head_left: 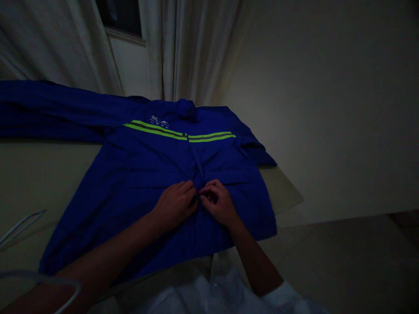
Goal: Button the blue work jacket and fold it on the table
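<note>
A blue work jacket (150,157) lies spread front side up on a table, its collar (186,109) toward the wall. Across its chest runs a yellow-green reflective stripe (153,129), with a pale logo (159,121) above it. At the lower front opening, my left hand (176,198) is closed on the jacket's front edge. Facing it, my right hand (218,200) pinches the same front edge between thumb and fingers. The fingertips of both hands nearly meet, and the bit of fabric or fastener between them is too dark to make out.
The pale table (39,174) shows at the left, and its corner (290,194) at the right. Behind hang light curtains (193,48) beside a dark window (121,15). A white cable (22,226) loops at the lower left. A plain wall (327,109) stands to the right.
</note>
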The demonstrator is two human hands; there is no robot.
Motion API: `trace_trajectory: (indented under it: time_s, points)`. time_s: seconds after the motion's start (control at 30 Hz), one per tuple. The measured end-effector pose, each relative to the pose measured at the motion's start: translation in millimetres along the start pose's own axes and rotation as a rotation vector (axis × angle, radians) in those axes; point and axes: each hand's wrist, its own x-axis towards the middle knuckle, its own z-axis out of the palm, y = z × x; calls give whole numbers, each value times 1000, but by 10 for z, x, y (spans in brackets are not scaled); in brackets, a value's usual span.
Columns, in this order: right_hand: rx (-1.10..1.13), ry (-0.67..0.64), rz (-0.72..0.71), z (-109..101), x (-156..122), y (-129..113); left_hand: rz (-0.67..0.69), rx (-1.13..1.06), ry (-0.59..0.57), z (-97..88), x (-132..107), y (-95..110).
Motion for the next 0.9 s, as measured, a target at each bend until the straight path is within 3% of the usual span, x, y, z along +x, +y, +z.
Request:
trace_trajectory:
  time_s: [0.43,0.9]
  points:
    - [-9,-27,-24,-10,6,1,140,130,109,26,-8,-10]
    - [-23,-36,-38,-12,2,4,102,56,39,19,-6,-32]
